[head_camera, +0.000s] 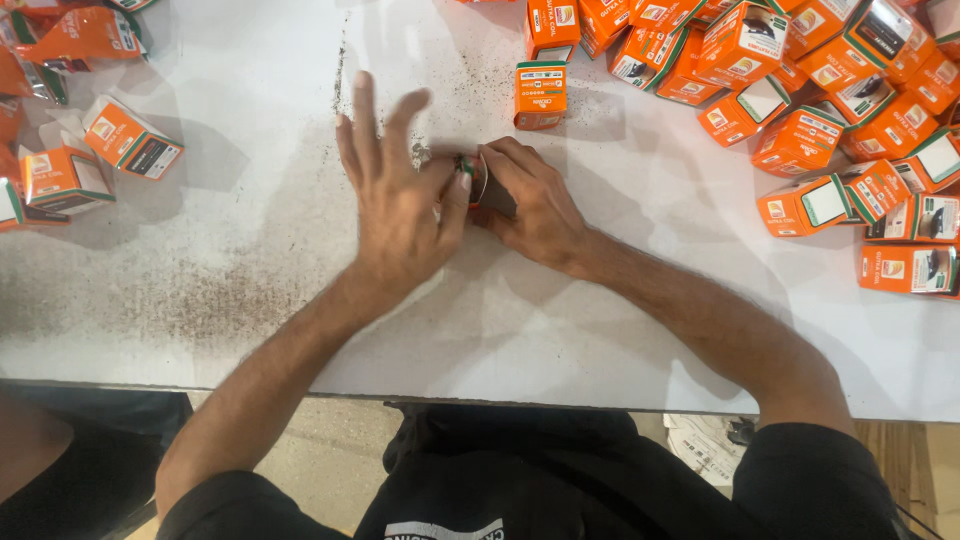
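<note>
L hand (400, 215) fingers spread, palm pressing the side of a small orange box (478, 180); R hand (530, 205) clamped round it from the other side, box pinned on the white table (250, 250) btwn both. Best keep it squared, press evenly. Closed upright box (541, 95) just beyond R hand; box pile (820, 110) further right, contents hidden.

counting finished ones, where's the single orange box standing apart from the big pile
In the head view, the single orange box stands upright on the white table at top centre, just beyond the right hand and left of the box pile.
</note>
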